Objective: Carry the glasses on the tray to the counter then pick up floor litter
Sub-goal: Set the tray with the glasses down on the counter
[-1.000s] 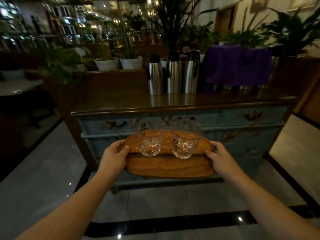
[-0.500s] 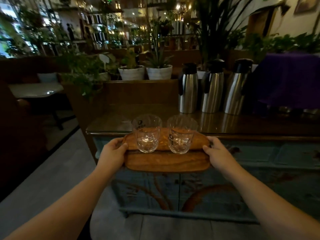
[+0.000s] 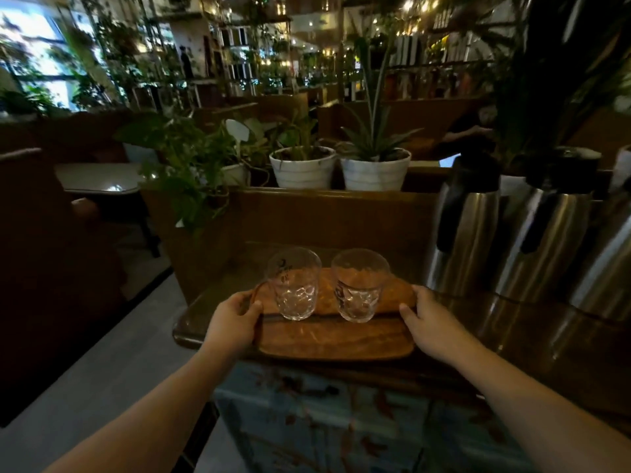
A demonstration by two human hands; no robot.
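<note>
A wooden tray (image 3: 336,339) is gripped at its two short ends, the left hand (image 3: 234,322) closed over the left edge and the right hand (image 3: 432,324) closed over the right edge, and it is held over the near edge of the dark surface (image 3: 532,322); whether it rests there cannot be told. Two empty clear glasses (image 3: 295,285) (image 3: 358,286) are stood upright side by side on the tray, each printed with dark markings too blurred to be read. Three steel flasks (image 3: 466,230) are seen standing to the right.

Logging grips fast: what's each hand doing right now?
Left hand: closed on the wooden tray's left edge.
Right hand: closed on its right edge.
</note>
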